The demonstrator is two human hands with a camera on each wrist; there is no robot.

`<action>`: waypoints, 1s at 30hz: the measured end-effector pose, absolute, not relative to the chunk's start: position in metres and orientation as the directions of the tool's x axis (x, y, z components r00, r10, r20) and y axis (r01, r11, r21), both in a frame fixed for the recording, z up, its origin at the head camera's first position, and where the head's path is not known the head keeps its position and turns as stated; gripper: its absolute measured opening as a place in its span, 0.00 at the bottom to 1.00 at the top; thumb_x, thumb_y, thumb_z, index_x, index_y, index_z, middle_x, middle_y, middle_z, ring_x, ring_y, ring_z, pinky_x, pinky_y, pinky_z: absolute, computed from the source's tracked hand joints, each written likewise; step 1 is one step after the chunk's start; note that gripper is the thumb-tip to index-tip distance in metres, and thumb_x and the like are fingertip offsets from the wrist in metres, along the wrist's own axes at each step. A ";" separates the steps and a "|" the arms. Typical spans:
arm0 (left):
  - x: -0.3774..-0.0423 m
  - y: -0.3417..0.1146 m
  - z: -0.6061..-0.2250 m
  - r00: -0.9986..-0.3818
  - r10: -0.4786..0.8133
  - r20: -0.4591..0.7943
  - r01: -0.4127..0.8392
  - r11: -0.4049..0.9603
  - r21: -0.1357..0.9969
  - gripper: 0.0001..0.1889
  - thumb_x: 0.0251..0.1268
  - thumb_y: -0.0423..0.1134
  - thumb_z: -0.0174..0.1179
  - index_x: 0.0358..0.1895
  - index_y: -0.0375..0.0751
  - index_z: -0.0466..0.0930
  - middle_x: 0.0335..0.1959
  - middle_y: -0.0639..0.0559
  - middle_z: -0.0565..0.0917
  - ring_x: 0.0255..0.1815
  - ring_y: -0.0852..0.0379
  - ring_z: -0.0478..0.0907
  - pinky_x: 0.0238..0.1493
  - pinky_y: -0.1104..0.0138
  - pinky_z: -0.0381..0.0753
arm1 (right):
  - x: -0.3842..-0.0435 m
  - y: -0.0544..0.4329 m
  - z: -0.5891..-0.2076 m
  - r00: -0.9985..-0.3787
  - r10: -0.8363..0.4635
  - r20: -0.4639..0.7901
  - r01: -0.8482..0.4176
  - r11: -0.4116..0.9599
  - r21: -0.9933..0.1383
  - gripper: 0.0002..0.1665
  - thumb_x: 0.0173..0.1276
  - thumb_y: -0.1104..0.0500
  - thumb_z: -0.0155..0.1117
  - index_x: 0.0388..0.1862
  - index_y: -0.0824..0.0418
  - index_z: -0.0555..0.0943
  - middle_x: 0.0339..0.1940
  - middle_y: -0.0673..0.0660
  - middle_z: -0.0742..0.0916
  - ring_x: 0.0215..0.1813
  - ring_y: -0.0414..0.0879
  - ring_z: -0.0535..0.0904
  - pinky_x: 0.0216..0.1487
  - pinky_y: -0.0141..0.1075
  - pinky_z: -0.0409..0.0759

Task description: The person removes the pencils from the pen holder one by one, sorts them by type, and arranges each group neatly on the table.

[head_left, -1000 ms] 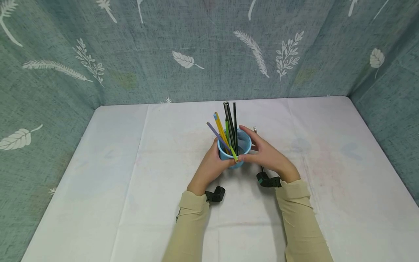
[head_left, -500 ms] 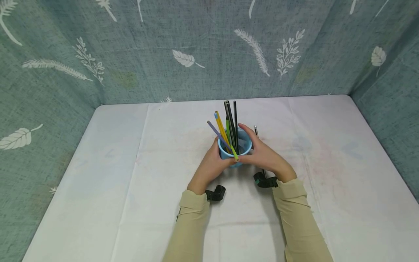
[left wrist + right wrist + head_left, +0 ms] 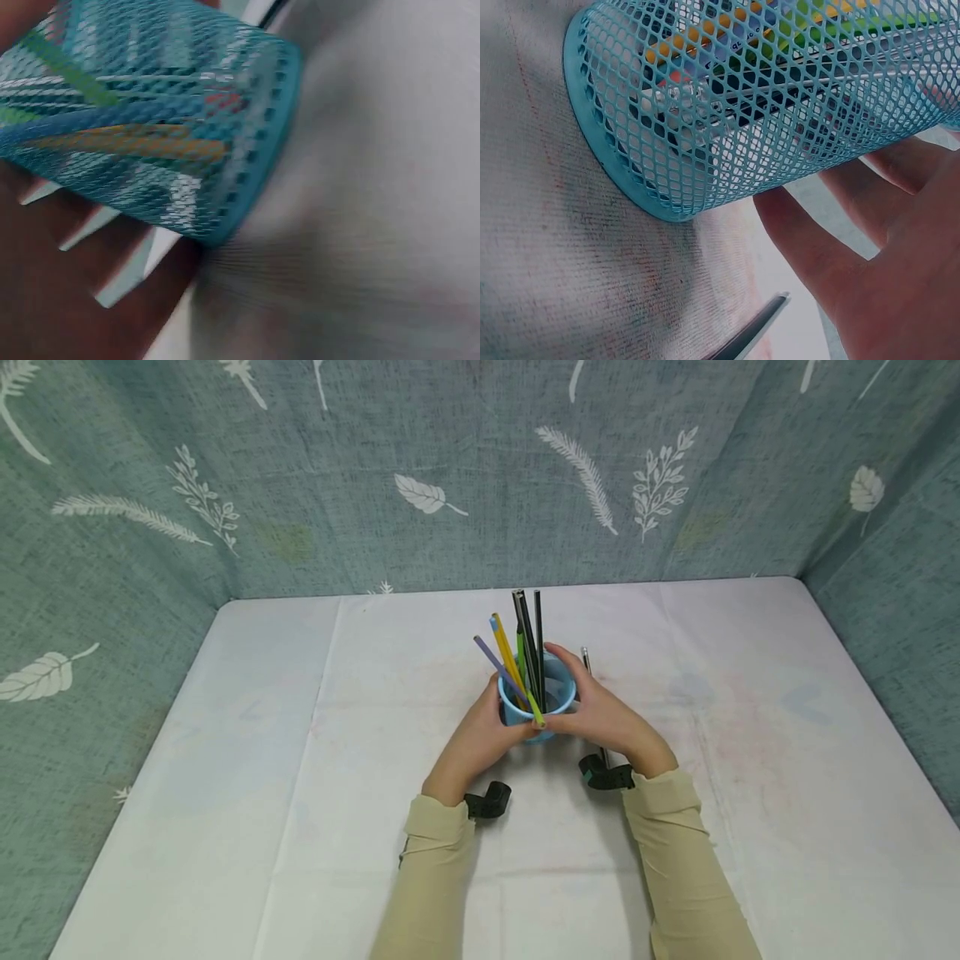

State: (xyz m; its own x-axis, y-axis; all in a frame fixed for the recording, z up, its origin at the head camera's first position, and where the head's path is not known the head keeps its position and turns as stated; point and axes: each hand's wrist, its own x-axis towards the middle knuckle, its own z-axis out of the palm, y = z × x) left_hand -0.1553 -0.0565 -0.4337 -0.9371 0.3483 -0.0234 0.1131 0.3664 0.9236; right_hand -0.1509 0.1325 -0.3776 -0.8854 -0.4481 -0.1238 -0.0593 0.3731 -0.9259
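A blue mesh pencil cup (image 3: 516, 713) stands upright near the middle of the table, held between both hands. My left hand (image 3: 478, 742) grips its left side, thumb across the near side. On the right side my right hand (image 3: 613, 718) curls round it, its thumb meeting the left one in front. Several pencils lean inside: black ones (image 3: 538, 639), a yellow one (image 3: 504, 647), a purple one (image 3: 491, 654) and a green one (image 3: 536, 709). Both wrist views show their lower ends through the mesh (image 3: 705, 112). The left fingers (image 3: 90, 225) lie along the cup wall.
A dark pencil with a silvery end (image 3: 586, 658) lies on the white tablecloth (image 3: 375, 710), partly hidden under the right hand. Behind the table hangs a grey-green curtain (image 3: 480, 552) with white leaf prints, continuing along both sides.
The right hand and forearm have shifted slightly left, and the left wrist has eased a little left. The cup and pencils stay almost where they were, still held by both hands.
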 end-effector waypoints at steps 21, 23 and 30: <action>-0.145 -0.081 -0.397 -0.922 0.387 0.022 0.085 0.146 0.986 0.26 0.62 0.32 0.52 0.64 0.39 0.59 0.62 0.46 0.64 0.62 0.48 0.61 0.59 0.55 0.61 | -0.153 0.132 -0.385 -0.894 -0.415 -0.170 -0.012 0.401 -0.916 0.54 0.53 0.53 0.68 0.70 0.41 0.44 0.71 0.53 0.49 0.69 0.56 0.47 0.59 0.59 0.55; -0.144 -0.081 -0.395 -0.938 0.346 0.026 0.088 0.165 0.982 0.23 0.63 0.31 0.49 0.63 0.36 0.62 0.61 0.44 0.66 0.61 0.49 0.63 0.58 0.57 0.62 | -0.156 0.133 -0.392 -0.894 -0.414 -0.170 -0.016 0.409 -0.913 0.55 0.52 0.51 0.69 0.70 0.37 0.44 0.71 0.52 0.49 0.68 0.55 0.49 0.58 0.58 0.56; -0.144 -0.069 -0.391 -0.973 0.200 0.112 0.135 0.104 0.985 0.16 0.67 0.29 0.40 0.57 0.31 0.67 0.54 0.39 0.72 0.54 0.49 0.70 0.51 0.54 0.70 | -0.164 0.136 -0.408 -0.903 -0.404 -0.143 -0.052 0.433 -0.900 0.55 0.49 0.45 0.70 0.68 0.31 0.44 0.71 0.48 0.50 0.68 0.55 0.50 0.56 0.59 0.58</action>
